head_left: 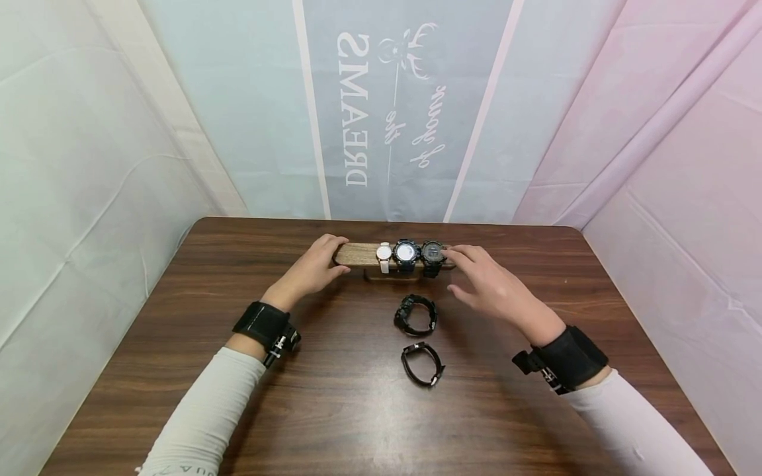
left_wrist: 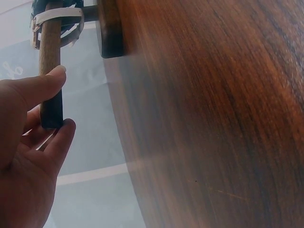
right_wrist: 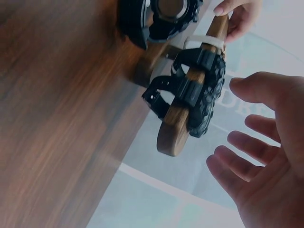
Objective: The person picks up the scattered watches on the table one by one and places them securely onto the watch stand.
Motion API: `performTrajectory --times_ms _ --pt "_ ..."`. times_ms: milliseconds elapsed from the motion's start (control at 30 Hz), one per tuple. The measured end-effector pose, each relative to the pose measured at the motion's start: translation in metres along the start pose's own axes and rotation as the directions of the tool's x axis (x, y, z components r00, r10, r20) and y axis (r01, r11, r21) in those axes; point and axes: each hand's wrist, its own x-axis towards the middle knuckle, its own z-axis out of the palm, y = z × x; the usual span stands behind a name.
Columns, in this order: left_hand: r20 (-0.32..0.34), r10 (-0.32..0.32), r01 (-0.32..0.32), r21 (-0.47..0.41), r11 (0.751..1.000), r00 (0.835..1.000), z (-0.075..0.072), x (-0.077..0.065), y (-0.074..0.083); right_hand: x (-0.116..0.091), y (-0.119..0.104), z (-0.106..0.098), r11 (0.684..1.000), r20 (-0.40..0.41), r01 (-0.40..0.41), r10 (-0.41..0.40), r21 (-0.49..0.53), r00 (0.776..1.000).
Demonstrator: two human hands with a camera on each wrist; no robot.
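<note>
A wooden watch stand near the table's back edge carries a white-strapped watch and two chunky black watches, one with a bright dial, one with a dark dial. My left hand grips the bar's left end, thumb on one side and fingers on the other in the left wrist view. Beside the bar's right end is my right hand; the right wrist view shows its fingers spread and a gap between them and the bar.
In front of the stand, a bulky dark watch lies on its side on the wooden table. Nearer me lies a slim black watch, its strap looped. A printed cloth hangs behind the table, with pale fabric walls on both sides.
</note>
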Motion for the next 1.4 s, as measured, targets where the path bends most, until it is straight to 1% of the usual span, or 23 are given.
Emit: performTrajectory --times_ms 267,533,700,900,1067,1167,1400 --pt "0.009 0.0 0.0 0.005 1.0 1.0 -0.002 -0.001 0.002 -0.01 -0.015 -0.002 1.0 -0.01 0.012 -0.012 0.005 1.0" --pt "-0.002 0.015 -0.015 0.006 1.0 1.0 -0.003 0.0 0.001 -0.016 -0.025 0.001 1.0 -0.012 0.029 -0.029 0.004 0.999" --pt "0.004 0.013 -0.013 0.006 1.0 1.0 -0.003 0.0 0.001 -0.017 -0.032 0.006 1.0 0.012 0.006 -0.006 0.009 1.0" --pt "0.008 0.011 -0.011 0.003 1.0 1.0 -0.002 0.0 0.0 -0.019 -0.037 0.015 0.999 0.031 -0.019 0.017 0.041 0.999" --pt "0.006 0.006 -0.006 0.002 1.0 1.0 -0.002 -0.001 -0.001 -0.017 -0.038 0.027 0.997 0.066 -0.026 0.021 0.078 0.998" --pt "0.006 0.006 -0.006 0.0 1.0 1.0 -0.002 -0.001 0.0 -0.015 -0.039 0.033 0.996 0.097 -0.038 0.029 0.086 0.995" --pt "0.002 0.015 -0.015 0.002 1.0 1.0 -0.003 -0.001 0.001 -0.008 -0.044 0.044 0.993 0.142 -0.058 0.043 0.106 0.989"
